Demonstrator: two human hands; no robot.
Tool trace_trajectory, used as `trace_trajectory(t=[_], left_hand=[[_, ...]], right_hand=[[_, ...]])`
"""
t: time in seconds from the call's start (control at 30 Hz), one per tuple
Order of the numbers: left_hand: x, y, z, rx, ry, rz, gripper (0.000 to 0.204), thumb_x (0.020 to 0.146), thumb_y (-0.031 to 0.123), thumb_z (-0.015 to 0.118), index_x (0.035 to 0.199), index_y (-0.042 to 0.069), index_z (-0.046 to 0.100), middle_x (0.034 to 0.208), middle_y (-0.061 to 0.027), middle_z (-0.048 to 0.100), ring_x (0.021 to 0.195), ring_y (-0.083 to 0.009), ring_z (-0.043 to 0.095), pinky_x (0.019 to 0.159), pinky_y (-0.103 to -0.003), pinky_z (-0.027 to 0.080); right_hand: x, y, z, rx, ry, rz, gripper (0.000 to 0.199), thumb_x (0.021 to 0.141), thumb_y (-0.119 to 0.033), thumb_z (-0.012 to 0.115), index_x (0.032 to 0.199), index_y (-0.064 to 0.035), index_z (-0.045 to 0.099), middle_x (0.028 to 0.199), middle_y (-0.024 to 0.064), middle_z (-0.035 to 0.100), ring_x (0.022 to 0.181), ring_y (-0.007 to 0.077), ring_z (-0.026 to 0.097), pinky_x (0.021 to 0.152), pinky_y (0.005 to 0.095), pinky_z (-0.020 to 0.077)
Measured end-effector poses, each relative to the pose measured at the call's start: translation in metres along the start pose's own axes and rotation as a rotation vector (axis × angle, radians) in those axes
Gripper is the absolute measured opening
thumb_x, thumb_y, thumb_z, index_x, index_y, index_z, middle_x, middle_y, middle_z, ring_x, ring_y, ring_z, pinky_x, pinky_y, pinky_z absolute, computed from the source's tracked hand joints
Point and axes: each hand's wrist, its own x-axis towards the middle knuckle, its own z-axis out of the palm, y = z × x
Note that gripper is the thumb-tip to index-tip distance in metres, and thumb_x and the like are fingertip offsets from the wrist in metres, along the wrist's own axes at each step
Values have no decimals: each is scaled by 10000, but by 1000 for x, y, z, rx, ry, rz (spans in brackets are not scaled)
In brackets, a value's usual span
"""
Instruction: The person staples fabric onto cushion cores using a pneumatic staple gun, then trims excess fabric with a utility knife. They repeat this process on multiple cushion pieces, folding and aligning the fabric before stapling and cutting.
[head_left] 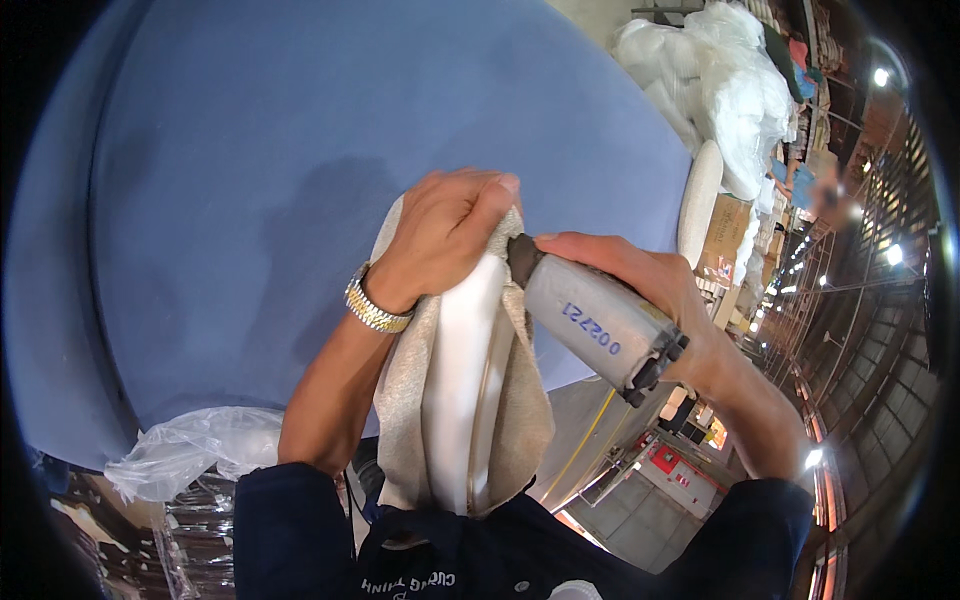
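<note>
A long narrow piece with white padding (455, 400) runs from my body out to the blue padded surface (240, 130). Beige woven fabric (530, 400) drapes along both its sides. At the far end my left hand (445, 230) is closed over the fabric, fingers wrapped round the edge, with a metal watch on the wrist. My right hand (640, 270) grips a grey pneumatic staple gun (590, 312). Its dark nose touches or nearly touches the fabric just right of my left hand; the exact contact point is hidden.
Bundled white plastic wrap (720, 90) lies at the far right. Beside it are a pale cushion-like piece (699, 205) and a cardboard box (727, 235). Clear plastic sheeting (210, 445) sits at the near left edge. Further right, people stand among stacked goods.
</note>
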Motion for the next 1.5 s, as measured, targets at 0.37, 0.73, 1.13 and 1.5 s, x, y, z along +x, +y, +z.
trace_trajectory(t=[0.37, 0.73, 1.13, 1.5], left_hand=[[-1, -8, -7, -51, -4, 32, 514, 1077, 352, 440, 817, -17, 686, 720, -90, 647, 661, -183, 598, 657, -333, 471], [-1, -8, 1, -141, 1, -125, 502, 1038, 386, 476, 812, -3, 700, 726, -154, 679, 692, -273, 626, 688, -378, 490], [-10, 30, -25, 66, 240, -238, 529, 993, 398, 476, 813, 4, 779, 743, -131, 708, 719, -232, 653, 796, -343, 518], [-120, 332, 116, 456, 5, 1025, 443, 930, 297, 540, 623, 31, 717, 597, -87, 635, 636, -223, 609, 797, -400, 476]], right_hand=[[3, -14, 12, -143, 78, -7, 595, 831, -128, 794, 1387, -38, 602, 1321, 151, 685, 1153, 269, 707, 985, 353, 561], [1, 17, 14, -107, 144, -229, 732, 696, -199, 804, 1389, -76, 601, 1309, 127, 670, 1145, 274, 687, 998, 342, 524], [-76, 67, 73, 83, 564, -391, 622, 745, -24, 761, 1349, -74, 619, 1197, 148, 714, 1085, 312, 699, 941, 367, 535], [-133, 207, 88, 93, 733, -259, 565, 932, -206, 718, 1447, -29, 568, 1545, 232, 484, 1400, 387, 513, 1162, 433, 413]])
